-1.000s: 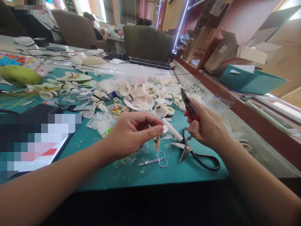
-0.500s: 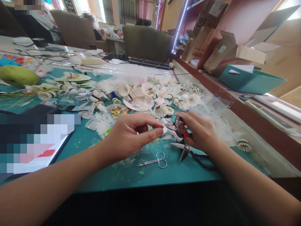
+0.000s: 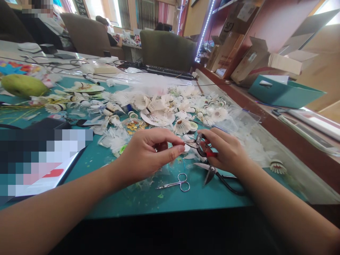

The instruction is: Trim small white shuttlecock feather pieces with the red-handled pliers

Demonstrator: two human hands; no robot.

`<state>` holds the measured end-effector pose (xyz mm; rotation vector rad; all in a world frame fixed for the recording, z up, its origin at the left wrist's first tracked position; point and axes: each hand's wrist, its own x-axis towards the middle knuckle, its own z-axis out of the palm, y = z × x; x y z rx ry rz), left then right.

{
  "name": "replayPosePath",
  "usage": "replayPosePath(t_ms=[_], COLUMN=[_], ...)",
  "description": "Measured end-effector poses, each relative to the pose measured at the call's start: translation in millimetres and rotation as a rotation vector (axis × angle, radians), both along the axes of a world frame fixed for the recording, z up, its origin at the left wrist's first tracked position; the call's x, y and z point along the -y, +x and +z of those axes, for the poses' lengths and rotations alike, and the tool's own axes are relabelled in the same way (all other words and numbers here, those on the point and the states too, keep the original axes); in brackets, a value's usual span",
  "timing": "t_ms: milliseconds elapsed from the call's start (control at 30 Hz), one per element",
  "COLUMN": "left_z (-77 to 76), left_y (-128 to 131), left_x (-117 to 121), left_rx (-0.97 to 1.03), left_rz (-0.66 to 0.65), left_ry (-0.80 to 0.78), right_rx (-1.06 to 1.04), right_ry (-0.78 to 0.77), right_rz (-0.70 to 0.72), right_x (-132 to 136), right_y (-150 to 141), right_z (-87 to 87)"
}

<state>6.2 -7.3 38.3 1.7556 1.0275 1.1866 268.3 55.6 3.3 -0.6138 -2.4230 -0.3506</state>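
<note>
My left hand (image 3: 148,156) pinches a small item between thumb and forefinger, too small to name. My right hand (image 3: 225,150) grips red-handled pliers (image 3: 199,145), whose steel jaws reach to within a finger's width of the left fingertips. Black-handled steel shears (image 3: 212,173) lie open under the right hand, and small embroidery scissors (image 3: 176,184) rest on the teal cutting mat (image 3: 191,198). Beyond my hands is a heap of white feather shuttlecocks (image 3: 170,106) around a white paper plate (image 3: 155,118).
A clear plastic container (image 3: 239,118) and loose feathers lie to the right, with one shuttlecock (image 3: 277,167) near the mat's right edge. A green pomelo (image 3: 23,85) sits far left. A brown ledge (image 3: 265,120) borders the right, and a keyboard (image 3: 170,72) lies beyond.
My right hand has dropped and moved left, bringing the pliers' jaws up to my left fingertips. Since half a second ago, both hands have barely moved.
</note>
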Motion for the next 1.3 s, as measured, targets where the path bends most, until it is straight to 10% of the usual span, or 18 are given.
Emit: replayPosePath(t_ms=[1300], left_z=[-7.5], left_y=[-2], left_x=[-2], left_rx=[-0.131], left_rz=[0.218], left_ry=[0.090], right_rx=[0.015], right_ry=[0.183], right_rz=[-0.144], right_x=[10], right_y=[-9], right_z=[5.7])
